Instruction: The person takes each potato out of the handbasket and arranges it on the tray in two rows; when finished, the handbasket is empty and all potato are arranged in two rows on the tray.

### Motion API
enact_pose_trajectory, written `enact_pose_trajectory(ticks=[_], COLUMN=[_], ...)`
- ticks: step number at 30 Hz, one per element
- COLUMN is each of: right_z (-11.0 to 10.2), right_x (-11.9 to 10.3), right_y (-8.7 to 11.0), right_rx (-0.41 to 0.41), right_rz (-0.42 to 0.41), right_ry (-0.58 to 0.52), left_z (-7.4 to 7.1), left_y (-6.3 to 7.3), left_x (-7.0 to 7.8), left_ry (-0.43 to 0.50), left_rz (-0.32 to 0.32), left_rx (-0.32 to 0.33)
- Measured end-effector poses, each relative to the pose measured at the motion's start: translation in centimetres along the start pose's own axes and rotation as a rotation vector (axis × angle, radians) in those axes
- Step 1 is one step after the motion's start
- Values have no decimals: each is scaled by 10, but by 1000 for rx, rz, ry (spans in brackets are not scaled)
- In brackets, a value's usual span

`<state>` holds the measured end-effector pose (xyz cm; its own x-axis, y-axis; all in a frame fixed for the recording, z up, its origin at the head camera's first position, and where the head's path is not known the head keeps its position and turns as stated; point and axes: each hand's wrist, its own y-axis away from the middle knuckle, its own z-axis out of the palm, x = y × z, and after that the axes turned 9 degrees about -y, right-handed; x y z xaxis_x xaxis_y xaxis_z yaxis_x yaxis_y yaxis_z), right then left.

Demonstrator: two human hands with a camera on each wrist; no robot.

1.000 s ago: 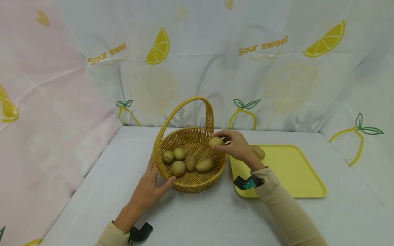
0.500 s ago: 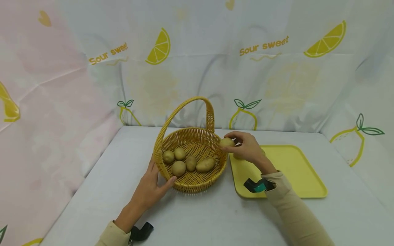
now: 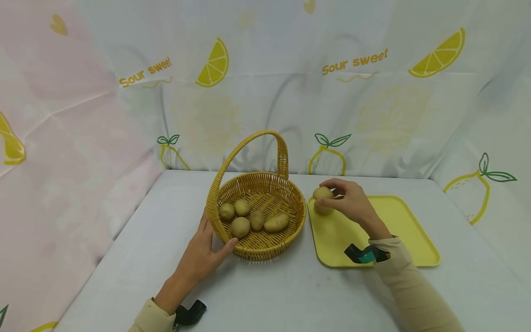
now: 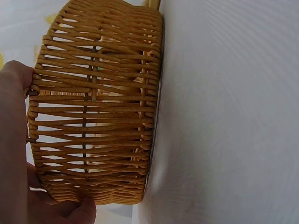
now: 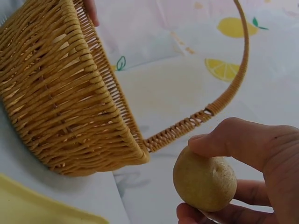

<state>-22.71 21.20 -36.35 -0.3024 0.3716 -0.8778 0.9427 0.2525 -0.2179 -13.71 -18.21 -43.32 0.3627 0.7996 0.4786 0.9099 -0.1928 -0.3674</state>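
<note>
A potato (image 3: 323,193) is pinched between the thumb and fingers of my right hand (image 3: 351,201), above the back left corner of the yellow tray (image 3: 373,240). Just below it another potato (image 3: 323,210) lies on the tray, partly covered. In the right wrist view the held potato (image 5: 204,181) is round and pale brown. My left hand (image 3: 201,253) grips the left side of the wicker basket (image 3: 259,253), thumb at the near rim. Several potatoes, one of them an oval potato (image 3: 276,222), lie inside. The left wrist view shows fingers (image 4: 81,212) against the basket's woven wall.
The basket's tall arched handle (image 3: 249,138) rises over its opening. Both stand on a white table (image 3: 286,295), basket left of tray. A lemon-print cloth (image 3: 265,92) hangs behind the table and at its sides.
My right hand has carried the potato rightward out of the basket, over its rim, to above the tray. My left hand and the basket stay in place.
</note>
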Motion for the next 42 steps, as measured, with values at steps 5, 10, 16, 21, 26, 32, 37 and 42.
enact_pose_trajectory(ticks=[5,10,16,21,26,32,37,42], right_z=[-13,-29,-49,-63,-73,-82,-85,-86], right_x=[-1,1,7,13,20,31,41,50], right_y=[5,8,11,11,12,13,14,14], right_rx=[27,32,19,18,10,5,16,24], right_rz=[26,42,73,107,140,148,170,194], right_ry=[2,25,71,86,80,107,112,99], left_z=[0,1,1,1,0,0,1,1], left_y=[-1,-2,-2,-1,-1,0,0,0], left_x=[0,-1,-1,-1,-2,-2,-3,-3], left_ry=[4,12,6,7,4,8,5,5], left_rz=[6,23,27,29,34,30,29,33], left_rx=[1,11,7,11,14,11,10,13])
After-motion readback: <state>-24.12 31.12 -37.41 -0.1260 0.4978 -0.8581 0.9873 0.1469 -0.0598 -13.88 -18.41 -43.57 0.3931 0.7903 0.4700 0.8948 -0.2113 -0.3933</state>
